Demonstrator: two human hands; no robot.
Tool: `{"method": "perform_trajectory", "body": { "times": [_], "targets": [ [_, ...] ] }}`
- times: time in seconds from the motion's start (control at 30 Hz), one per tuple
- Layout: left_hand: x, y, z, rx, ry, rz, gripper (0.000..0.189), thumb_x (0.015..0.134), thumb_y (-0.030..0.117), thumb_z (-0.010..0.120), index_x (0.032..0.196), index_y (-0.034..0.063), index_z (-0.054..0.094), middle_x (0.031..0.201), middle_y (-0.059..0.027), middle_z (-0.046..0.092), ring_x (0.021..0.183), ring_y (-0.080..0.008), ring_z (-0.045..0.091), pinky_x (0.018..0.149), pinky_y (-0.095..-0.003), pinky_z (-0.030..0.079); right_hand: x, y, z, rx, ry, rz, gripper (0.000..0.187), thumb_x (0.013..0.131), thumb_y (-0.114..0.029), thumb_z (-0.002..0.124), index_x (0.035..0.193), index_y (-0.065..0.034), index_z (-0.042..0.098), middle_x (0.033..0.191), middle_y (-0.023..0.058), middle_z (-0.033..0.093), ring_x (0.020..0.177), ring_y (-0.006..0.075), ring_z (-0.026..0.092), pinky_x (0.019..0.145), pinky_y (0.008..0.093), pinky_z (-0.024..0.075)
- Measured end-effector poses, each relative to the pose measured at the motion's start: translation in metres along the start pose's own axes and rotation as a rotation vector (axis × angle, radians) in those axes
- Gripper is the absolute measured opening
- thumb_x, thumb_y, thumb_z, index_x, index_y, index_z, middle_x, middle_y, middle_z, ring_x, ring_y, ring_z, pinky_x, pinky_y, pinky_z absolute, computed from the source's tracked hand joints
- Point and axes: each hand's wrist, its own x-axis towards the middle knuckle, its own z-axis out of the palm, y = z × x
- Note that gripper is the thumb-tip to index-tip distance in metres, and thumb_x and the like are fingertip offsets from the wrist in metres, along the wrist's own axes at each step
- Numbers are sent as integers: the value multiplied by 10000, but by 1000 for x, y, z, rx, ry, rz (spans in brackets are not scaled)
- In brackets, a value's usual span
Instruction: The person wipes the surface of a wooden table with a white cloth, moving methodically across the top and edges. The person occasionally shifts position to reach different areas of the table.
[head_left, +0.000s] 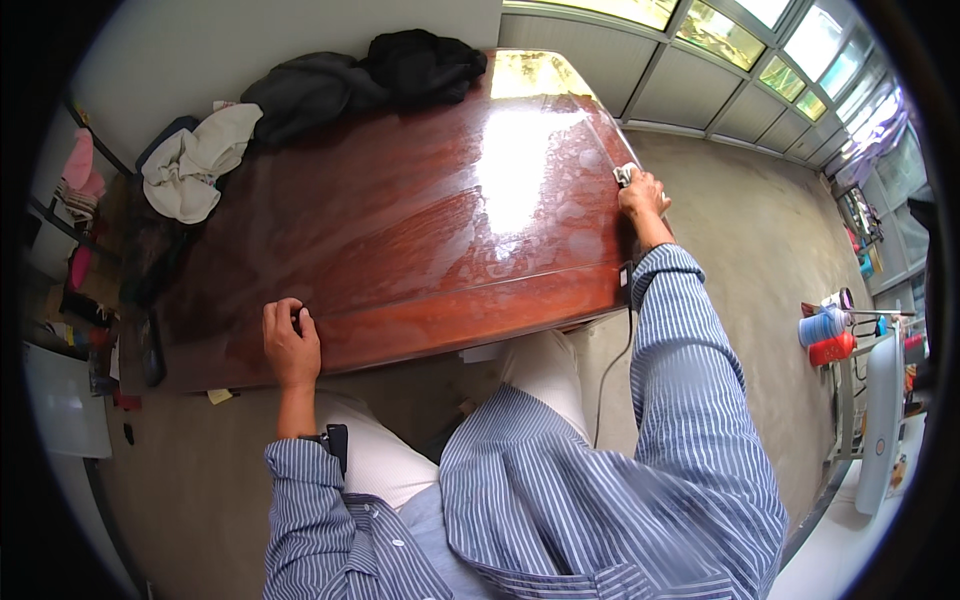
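At the right edge of a glossy reddish-brown wooden table, my right hand presses a crumpled white cloth to the top. Only part of that cloth shows past my fingers. My left hand rests at the near left edge with its fingers curled. Between thumb and fingers is a dark spot, and I cannot tell whether it is a small object or shadow. Smears and wet-looking streaks cover the tabletop, which mirrors bright window light.
Dark clothing is heaped along the far edge, beside a whitish cloth. A black phone-like object lies at the left end. A dark cable hangs off the near right edge. Blue and red containers stand to the right.
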Motion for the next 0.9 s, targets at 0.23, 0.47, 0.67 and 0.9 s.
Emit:
{"method": "perform_trajectory", "body": {
  "times": [0.23,0.47,0.67,0.9],
  "targets": [
    [1,1,4,95,23,66,119,901,64,632,1003,61,572,1002,-132,555,978,-373,581,835,-473,485,0,2,4,237,-23,-419,540,872,-142,531,1368,-312,657,1429,7,623,1334,234,561,1120,410,428],
    [-4,-4,5,128,32,88,127,906,97,646,1013,75,581,1032,-124,570,1009,-368,585,855,-478,495,-96,-2,1,606,-124,-786,524,774,-23,584,1189,-275,781,1304,7,707,1231,233,633,1090,342,465],
    [-4,-6,8,98,54,75,113,891,112,670,992,94,622,1028,-113,604,1008,-360,602,861,-468,507,-193,9,-10,478,52,-933,457,819,-35,601,1141,-298,790,1222,-44,729,1154,167,634,1059,356,395],
    [-5,73,39,-233,-1,236,117,852,86,677,965,73,651,995,-126,629,983,-354,628,847,-455,521,-241,18,-29,536,94,-1010,465,787,9,637,1163,-231,766,1200,-23,740,1167,212,648,1030,374,410]
  ]
}}
